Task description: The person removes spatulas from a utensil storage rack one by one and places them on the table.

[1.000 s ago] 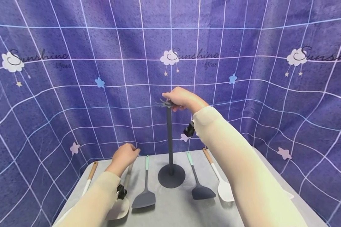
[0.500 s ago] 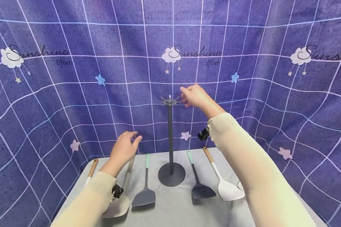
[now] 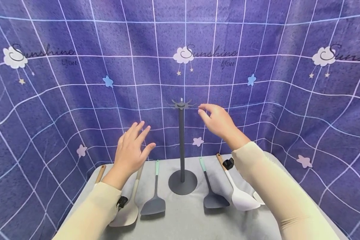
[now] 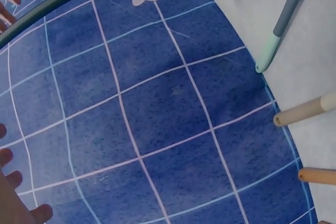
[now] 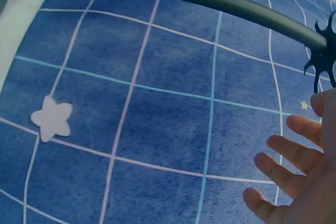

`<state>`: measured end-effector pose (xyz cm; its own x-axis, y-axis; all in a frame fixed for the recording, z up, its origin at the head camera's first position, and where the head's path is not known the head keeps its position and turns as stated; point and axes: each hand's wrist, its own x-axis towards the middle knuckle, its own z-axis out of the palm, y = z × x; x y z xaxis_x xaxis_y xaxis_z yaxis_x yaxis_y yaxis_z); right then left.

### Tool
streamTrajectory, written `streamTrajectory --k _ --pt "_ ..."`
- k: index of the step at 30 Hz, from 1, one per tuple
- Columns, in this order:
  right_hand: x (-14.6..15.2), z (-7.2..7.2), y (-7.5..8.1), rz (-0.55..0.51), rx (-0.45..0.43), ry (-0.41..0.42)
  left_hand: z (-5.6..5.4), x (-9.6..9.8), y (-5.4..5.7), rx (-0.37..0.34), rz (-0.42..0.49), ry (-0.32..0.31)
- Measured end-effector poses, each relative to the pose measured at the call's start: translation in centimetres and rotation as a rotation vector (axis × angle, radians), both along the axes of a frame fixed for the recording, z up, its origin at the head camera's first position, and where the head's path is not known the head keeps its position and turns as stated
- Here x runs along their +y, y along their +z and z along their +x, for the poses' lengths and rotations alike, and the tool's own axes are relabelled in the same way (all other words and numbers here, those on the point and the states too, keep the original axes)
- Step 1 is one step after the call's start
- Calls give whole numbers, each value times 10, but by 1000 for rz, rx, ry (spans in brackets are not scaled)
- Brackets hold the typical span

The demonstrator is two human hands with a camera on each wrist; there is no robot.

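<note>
A dark grey utensil stand [image 3: 182, 143] rises upright from a round base, with a ring of curved hooks on top; no utensil hangs on it. Just right of the hooks, my right hand [image 3: 219, 122] hovers with relaxed fingers, holding nothing. My left hand [image 3: 130, 152] is raised left of the pole, fingers spread, also holding nothing. Below it lie a beige turner [image 3: 127, 213] and a grey turner [image 3: 154, 204] with a mint handle. Right of the base are a dark ladle-like utensil [image 3: 215, 200] with a mint handle and a white turner [image 3: 243, 199] with a wooden handle.
A wooden handle [image 3: 100, 174] shows at the far left, its utensil hidden by my sleeve. Another white utensil [image 3: 259, 197] is partly covered by my right sleeve. A purple grid-patterned curtain [image 3: 156, 40] surrounds the grey table [image 3: 180, 220] behind and at both sides.
My right hand has let go of the stand's hook top and moved right and slightly down. My left hand has risen from near the table, and its fingers have spread.
</note>
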<state>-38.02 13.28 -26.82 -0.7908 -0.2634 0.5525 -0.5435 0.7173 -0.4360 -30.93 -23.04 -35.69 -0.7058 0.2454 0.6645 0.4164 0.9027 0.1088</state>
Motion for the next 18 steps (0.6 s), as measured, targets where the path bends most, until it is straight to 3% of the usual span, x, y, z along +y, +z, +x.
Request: streamTrajectory --k 6,12,18 --pt "6 9 -25 106 109 29 2 3 1 25 -79 8" --pt "10 14 -51 173 198 60 -1 10 -8 11 -126 50" --pt "12 20 -74 265 259 52 3 18 -17 -1 -151 64"
